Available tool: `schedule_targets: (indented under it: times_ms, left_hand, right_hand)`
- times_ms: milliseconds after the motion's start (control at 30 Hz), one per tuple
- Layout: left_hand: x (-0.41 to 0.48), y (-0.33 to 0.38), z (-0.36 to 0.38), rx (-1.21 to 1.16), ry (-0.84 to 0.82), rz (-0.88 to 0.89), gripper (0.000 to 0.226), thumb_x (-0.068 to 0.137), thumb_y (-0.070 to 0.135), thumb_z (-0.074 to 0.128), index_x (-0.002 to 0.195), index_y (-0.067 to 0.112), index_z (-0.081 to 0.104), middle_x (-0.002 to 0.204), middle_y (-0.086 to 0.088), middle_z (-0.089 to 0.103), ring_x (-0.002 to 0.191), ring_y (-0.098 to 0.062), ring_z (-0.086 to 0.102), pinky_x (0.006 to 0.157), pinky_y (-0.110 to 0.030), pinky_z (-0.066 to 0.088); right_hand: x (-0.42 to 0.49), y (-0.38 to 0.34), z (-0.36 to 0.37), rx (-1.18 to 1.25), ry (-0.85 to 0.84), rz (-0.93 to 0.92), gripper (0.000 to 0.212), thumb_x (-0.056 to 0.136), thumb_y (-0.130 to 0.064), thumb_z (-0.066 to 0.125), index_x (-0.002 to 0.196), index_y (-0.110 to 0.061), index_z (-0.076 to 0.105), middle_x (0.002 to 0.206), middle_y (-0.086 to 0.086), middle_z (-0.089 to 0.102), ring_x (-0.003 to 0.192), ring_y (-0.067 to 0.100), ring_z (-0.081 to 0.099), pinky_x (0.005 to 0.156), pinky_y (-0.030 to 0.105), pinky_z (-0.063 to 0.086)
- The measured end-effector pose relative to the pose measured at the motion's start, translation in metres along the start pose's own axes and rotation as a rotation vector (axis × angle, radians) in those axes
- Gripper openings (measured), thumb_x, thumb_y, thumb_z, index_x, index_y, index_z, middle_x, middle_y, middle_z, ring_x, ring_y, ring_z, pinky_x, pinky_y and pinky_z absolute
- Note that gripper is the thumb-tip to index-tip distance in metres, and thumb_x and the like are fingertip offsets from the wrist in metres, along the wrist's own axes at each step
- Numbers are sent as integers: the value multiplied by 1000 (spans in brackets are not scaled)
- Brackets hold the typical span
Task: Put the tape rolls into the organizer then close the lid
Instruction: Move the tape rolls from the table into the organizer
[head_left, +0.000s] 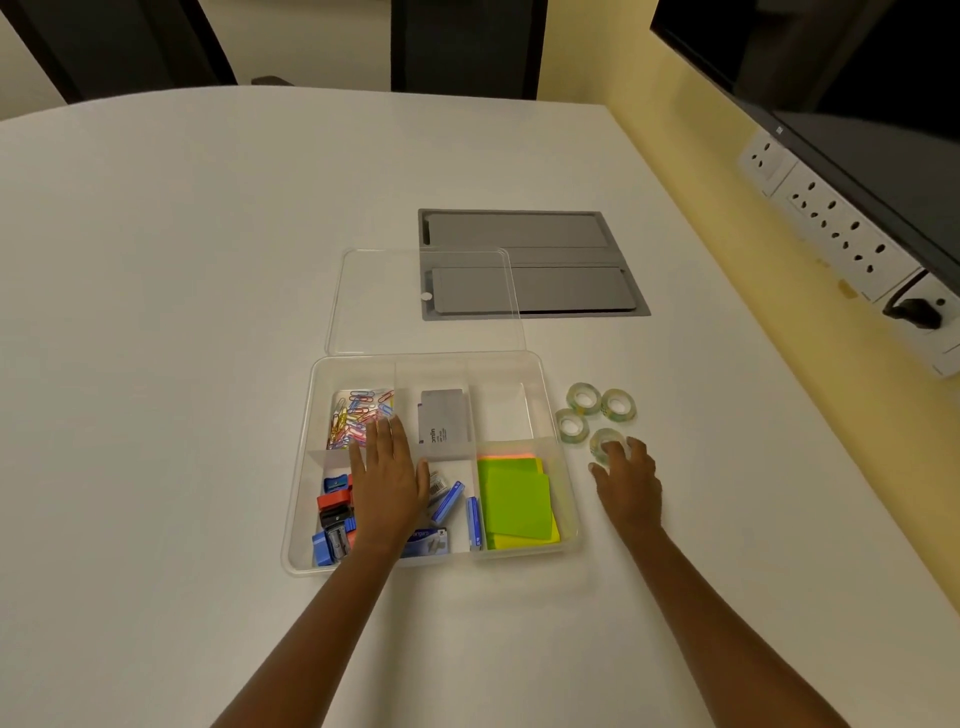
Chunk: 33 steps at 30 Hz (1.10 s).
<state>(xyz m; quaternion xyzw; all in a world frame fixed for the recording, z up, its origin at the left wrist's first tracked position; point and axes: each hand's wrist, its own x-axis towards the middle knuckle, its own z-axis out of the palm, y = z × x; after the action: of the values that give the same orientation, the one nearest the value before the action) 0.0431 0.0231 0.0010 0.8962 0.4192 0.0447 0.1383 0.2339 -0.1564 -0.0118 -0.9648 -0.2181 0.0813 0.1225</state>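
Observation:
A clear plastic organizer with several compartments lies open on the white table. Its back right compartment is empty. The clear lid lies flat on the table just behind it. Several clear tape rolls sit in a cluster to the right of the organizer. My right hand reaches the nearest tape roll, with fingertips touching it and fingers apart. My left hand lies flat and open over the organizer's left middle, covering part of its contents.
The organizer holds coloured paper clips, a grey card box, sharpeners, blue staple boxes and green sticky notes. A grey cable hatch is set in the table behind. A wall with sockets and a screen runs along the right.

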Motion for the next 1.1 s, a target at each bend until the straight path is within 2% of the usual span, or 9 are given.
schedule_targets:
  times_ms: [133,267,400,567,667,767,867,1000,1100]
  left_hand:
    - [2,0,1,22,-128,-32,77,93,42,-4,119,-6,51,115,-26,65,107,-42,61,88,-58,43]
    - [1,1,1,5,-78,-44,78,92,45,-4,123,-6,48,121,-27,61,113,-44,56,97,-53,26]
    - [0,1,2,-89,-40,-59,74,82,44,10,134,-3,34,137,-26,46,130,-42,40,110,-52,20]
    - [-2,3,1,-70,-42,-85,66,83,39,20,129,-4,41,128,-27,55,121,-44,50,103,-58,33]
    - [-2,5,-1,-42,-36,-87,64,83,37,22,126,-5,44,125,-27,58,118,-44,53,100,-58,36]
    - [-1,5,-1,-8,-58,-89,62,83,36,24,123,-5,47,119,-27,62,113,-43,57,96,-58,40]
    - [-1,5,-1,-11,-52,-77,62,83,36,25,123,-5,47,119,-27,62,112,-43,58,95,-58,41]
    - [0,4,0,-3,-64,-60,62,84,36,24,123,-5,47,118,-27,63,111,-44,58,94,-58,42]
    - [1,2,-2,1,-91,-74,67,93,41,9,122,-4,49,115,-25,65,108,-42,61,92,-58,44]
  right_hand:
    - [-1,-4,-5,155,40,35,24,88,-15,56,108,-4,59,120,21,55,107,39,52,86,45,46]
    - [-3,-39,-22,375,165,-93,18,86,-9,58,102,-2,61,117,21,57,106,40,54,86,49,47]
    - [-6,-81,-20,283,205,-349,16,82,-12,62,97,-7,63,112,15,62,103,35,58,81,47,48]
    - [-3,-98,-2,93,81,-492,20,85,-21,56,100,-12,64,116,9,63,109,32,55,83,45,41]
    - [-3,-94,-7,190,184,-549,30,85,-26,41,97,-14,66,111,8,67,106,30,59,82,46,47]
    - [5,-77,-13,370,294,-431,32,85,-15,36,97,-10,65,107,12,68,101,33,60,79,46,52]
    - [19,-56,-12,287,213,-217,32,83,1,42,106,-8,62,118,14,60,109,37,53,83,51,49]
    - [24,-28,0,22,-24,-180,34,88,-8,49,122,-11,53,140,12,43,123,34,41,91,49,44]
    - [20,-20,6,-34,-51,-177,34,89,-15,54,122,-11,52,138,14,43,122,34,44,93,47,44]
